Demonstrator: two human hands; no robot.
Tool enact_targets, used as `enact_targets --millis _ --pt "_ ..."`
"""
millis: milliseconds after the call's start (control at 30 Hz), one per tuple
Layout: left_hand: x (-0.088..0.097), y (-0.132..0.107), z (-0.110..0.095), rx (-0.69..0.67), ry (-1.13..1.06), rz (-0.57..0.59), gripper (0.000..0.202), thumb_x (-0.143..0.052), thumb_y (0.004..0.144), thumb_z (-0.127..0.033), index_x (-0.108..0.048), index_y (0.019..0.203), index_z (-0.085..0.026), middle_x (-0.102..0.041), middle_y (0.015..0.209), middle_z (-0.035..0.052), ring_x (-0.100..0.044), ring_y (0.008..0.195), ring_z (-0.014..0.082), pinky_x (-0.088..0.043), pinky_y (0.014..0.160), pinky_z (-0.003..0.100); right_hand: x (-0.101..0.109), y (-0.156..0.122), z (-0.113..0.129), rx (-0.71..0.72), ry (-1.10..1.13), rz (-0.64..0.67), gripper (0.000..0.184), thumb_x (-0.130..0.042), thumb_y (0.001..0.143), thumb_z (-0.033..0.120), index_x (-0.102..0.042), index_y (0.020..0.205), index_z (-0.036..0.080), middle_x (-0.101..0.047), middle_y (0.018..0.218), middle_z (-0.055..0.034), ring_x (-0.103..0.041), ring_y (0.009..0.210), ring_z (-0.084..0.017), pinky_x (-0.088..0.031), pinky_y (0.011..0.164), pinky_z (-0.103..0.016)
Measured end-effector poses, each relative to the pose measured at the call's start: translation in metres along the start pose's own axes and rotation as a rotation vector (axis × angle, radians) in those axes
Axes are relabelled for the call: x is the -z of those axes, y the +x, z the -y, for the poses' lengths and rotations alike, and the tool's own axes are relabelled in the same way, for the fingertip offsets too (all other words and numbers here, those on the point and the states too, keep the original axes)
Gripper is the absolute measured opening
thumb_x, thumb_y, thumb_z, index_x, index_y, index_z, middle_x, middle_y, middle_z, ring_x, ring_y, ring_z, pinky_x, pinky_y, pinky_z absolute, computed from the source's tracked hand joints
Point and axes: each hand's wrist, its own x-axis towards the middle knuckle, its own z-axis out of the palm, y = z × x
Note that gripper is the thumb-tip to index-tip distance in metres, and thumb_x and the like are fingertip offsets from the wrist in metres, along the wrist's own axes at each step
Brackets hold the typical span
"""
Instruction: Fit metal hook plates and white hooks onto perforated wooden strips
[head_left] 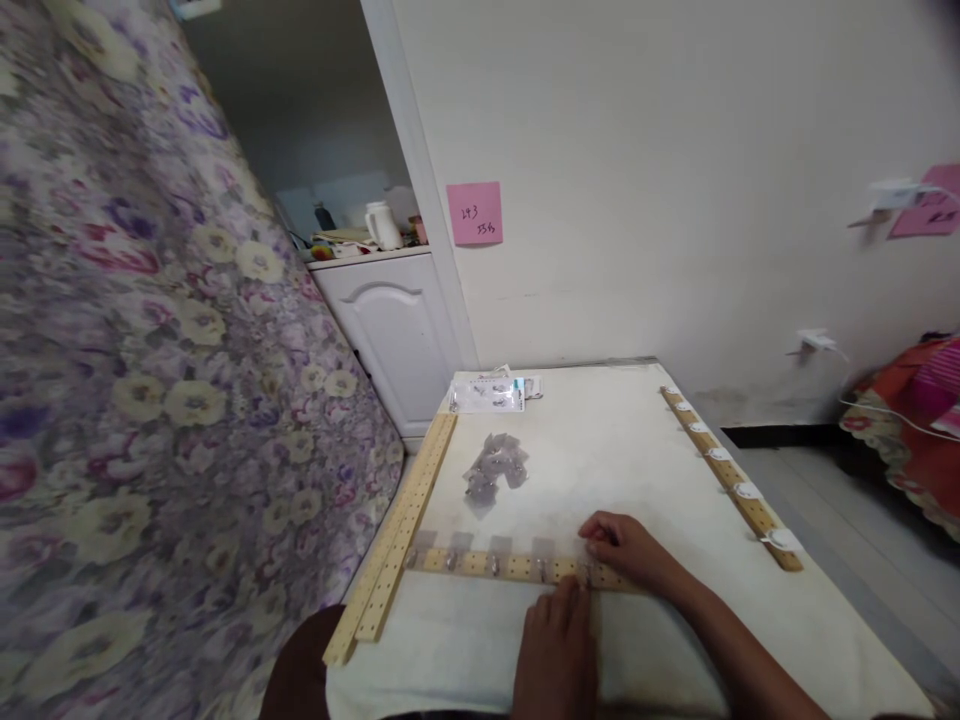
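Note:
A wooden strip with holes [480, 564] lies across the white table [615, 450] in front of me, with several small clear bags hung along it. My right hand [626, 551] rests on the strip's right end, fingers curled and pressed onto it by a small bag. My left hand [556, 645] lies just below the strip, fingers together, their tips touching its near edge. A heap of small clear bags [495, 468] sits beyond the strip.
Two long pegged wooden strips [394, 540] lie along the table's left edge, another [731, 478] with white clips along the right. Printed packets [491, 393] lie at the far edge. A flowered cloth [150, 380] fills the left. White cabinet [390, 330] behind.

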Motion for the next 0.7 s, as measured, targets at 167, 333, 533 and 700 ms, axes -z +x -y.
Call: enact_targets --millis 167,333,533,700 --pt "-0.001 -0.002 0.001 0.001 -0.022 0.012 0.050 -0.039 0.088 -0.024 -0.039 0.138 -0.020 -0.039 0.146 0.0077 -0.046 0.115 0.0264 -0.035 0.099 0.041 -0.003 0.001 -0.001 0.001 0.060 0.003 0.015 -0.056 0.070 0.023 -0.062 0.082 0.016 -0.058 0.065 0.0016 -0.051 0.062 -0.013 -0.038 0.058 -0.023" --pt "-0.007 -0.003 0.003 0.018 -0.036 0.008 0.049 -0.041 0.087 -0.025 -0.040 0.136 -0.021 -0.039 0.145 0.0075 -0.045 0.115 0.0263 -0.034 0.099 0.040 -0.005 0.002 -0.007 0.005 0.098 0.023 0.014 -0.056 0.072 0.028 -0.060 0.080 0.016 -0.055 0.062 0.0027 -0.049 0.059 -0.012 -0.036 0.056 -0.023" --pt "-0.014 -0.003 0.005 0.013 -0.010 -0.008 0.050 -0.042 0.086 -0.024 -0.040 0.136 -0.022 -0.040 0.144 0.0064 -0.045 0.113 0.0257 -0.035 0.097 0.040 -0.007 0.004 -0.014 0.032 0.030 0.033 0.016 -0.055 0.073 0.028 -0.061 0.081 0.017 -0.055 0.063 0.0022 -0.049 0.060 -0.013 -0.036 0.057 -0.024" --pt "-0.016 -0.002 0.007 -0.023 0.009 -0.034 0.052 -0.043 0.086 -0.023 -0.038 0.138 -0.022 -0.040 0.145 0.0065 -0.046 0.112 0.0251 -0.036 0.097 0.040 -0.006 0.004 -0.013 0.017 0.004 0.042 0.018 -0.055 0.074 0.027 -0.063 0.086 0.017 -0.057 0.064 0.0020 -0.051 0.063 -0.014 -0.038 0.059 -0.025"
